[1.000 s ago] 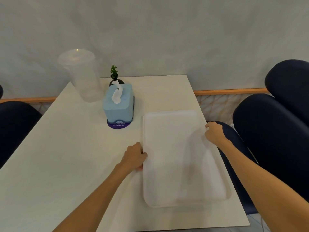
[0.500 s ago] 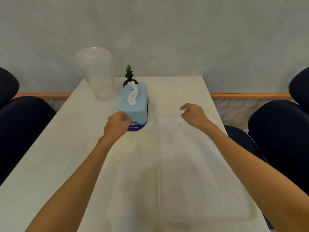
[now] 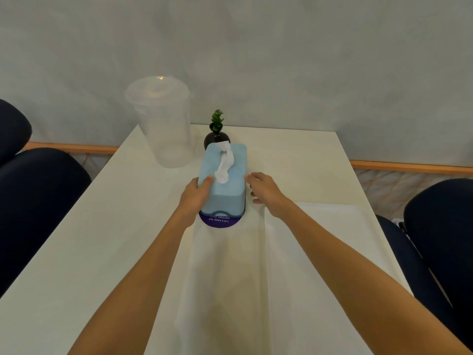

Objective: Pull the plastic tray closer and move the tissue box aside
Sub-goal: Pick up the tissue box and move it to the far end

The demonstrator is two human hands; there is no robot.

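Observation:
The light-blue tissue box (image 3: 226, 194) stands on a purple base in the middle of the white table (image 3: 102, 239), a white tissue sticking out of its top. My left hand (image 3: 195, 194) is against its left side with the thumb on the top edge. My right hand (image 3: 266, 190) is at the box's right side, fingers spread, fingertips at or just off the box. The white plastic tray (image 3: 332, 239) lies flat near me on the right, blurred, partly under my right forearm.
A tall clear plastic cup (image 3: 163, 129) with a lid stands at the far left of the table. A small plant in a dark vase (image 3: 216, 135) sits right behind the box. Dark blue chairs flank the table at left (image 3: 38, 190) and right (image 3: 440, 226). A wall is behind.
Both hands have left the tray's sides and moved forward to the tissue box. The left hand now rests on its left side and the right hand has come to its right side.

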